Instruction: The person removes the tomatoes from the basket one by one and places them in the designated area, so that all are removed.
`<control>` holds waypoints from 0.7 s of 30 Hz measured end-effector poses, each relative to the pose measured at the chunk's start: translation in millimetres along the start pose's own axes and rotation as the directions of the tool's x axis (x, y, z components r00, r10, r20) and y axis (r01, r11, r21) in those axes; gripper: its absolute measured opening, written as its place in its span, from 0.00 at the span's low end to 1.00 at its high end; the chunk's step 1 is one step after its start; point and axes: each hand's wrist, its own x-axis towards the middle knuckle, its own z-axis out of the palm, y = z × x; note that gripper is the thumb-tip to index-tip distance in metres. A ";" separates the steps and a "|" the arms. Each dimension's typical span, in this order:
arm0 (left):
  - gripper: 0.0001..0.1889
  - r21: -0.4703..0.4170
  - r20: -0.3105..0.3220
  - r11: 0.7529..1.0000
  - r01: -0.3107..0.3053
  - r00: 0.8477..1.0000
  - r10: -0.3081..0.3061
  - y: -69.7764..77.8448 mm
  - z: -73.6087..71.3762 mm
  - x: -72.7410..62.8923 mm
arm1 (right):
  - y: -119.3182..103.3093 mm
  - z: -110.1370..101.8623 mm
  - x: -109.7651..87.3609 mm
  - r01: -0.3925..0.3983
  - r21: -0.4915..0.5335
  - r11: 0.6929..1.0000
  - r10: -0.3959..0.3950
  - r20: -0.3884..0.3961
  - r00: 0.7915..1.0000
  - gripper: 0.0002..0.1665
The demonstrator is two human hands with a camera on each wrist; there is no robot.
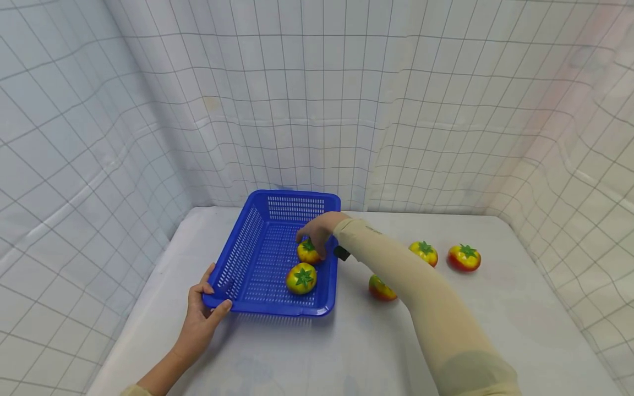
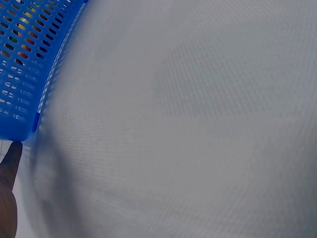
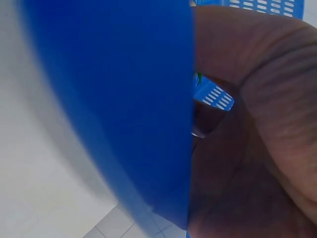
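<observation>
A blue plastic basket (image 1: pixel 267 311) with slotted walls sits on the table. At its near left corner my left hand (image 1: pixel 197 324) grips the rim, thumb on the front side and fingers along the left side. My right hand (image 1: pixel 319 228) reaches over the basket's right wall, its fingers curled round a yellow-red tomato (image 1: pixel 307 254) with a green star-shaped top. Just nearer in the basket lies another tomato (image 1: pixel 301 278). In the right wrist view the basket wall (image 3: pixel 119 109) blocks much of the scene, and the held tomato is mostly hidden.
Right of the basket, three more tomatoes lie on the white table (image 1: pixel 520 297): one (image 1: pixel 381 289) and another (image 1: pixel 424 252) partly behind my right forearm, and one (image 1: pixel 464 258) farther right. White grid-patterned curtains (image 1: pixel 317 110) enclose the back and sides.
</observation>
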 end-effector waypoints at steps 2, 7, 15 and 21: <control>0.19 -0.003 0.001 1.000 -0.002 1.000 0.002 0.1 0.0 -0.2 | 0.0 -0.1 -0.2 0.009 0.001 1.000 -0.009 0.000 1.000 0.49; 0.19 -0.006 -0.001 1.000 -0.002 1.000 0.002 -0.2 0.2 0.0 | 0.2 -0.6 0.7 0.026 0.009 1.000 -0.026 -0.003 1.000 0.47; 0.19 -0.017 0.000 1.000 0.008 1.000 -0.008 -0.5 0.0 -0.1 | 3.0 0.0 4.0 0.046 0.131 0.990 -0.046 -0.004 0.999 0.42; 0.19 -0.030 0.000 1.000 0.001 1.000 -0.001 -0.5 0.1 0.0 | 4.7 -0.3 4.3 0.086 0.188 0.978 -0.087 -0.005 0.996 0.40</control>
